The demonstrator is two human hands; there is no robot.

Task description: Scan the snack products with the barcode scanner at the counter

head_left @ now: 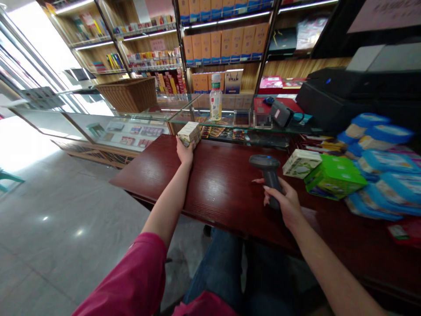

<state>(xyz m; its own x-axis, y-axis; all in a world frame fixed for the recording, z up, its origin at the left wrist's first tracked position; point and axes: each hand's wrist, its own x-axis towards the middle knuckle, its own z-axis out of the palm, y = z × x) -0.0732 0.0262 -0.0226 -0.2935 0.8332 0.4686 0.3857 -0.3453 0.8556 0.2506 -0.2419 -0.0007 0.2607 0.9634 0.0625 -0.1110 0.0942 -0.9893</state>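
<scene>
My left hand (184, 152) reaches far across the dark red wooden counter (217, 184) and grips a small cream and green box (190, 133) at the counter's far edge, next to the glass display case. My right hand (285, 199) is wrapped round the handle of a grey barcode scanner (268, 169), whose head points away from me over the counter. A second box of the same kind (301, 163) lies just right of the scanner.
A green carton (333, 177) and a heap of blue packets (381, 175) fill the counter's right side. A drink bottle (215, 96), a black device (281, 113) and a wicker basket (128, 93) stand on the glass case. A black printer (342, 94) sits at the right; stocked shelves stand behind.
</scene>
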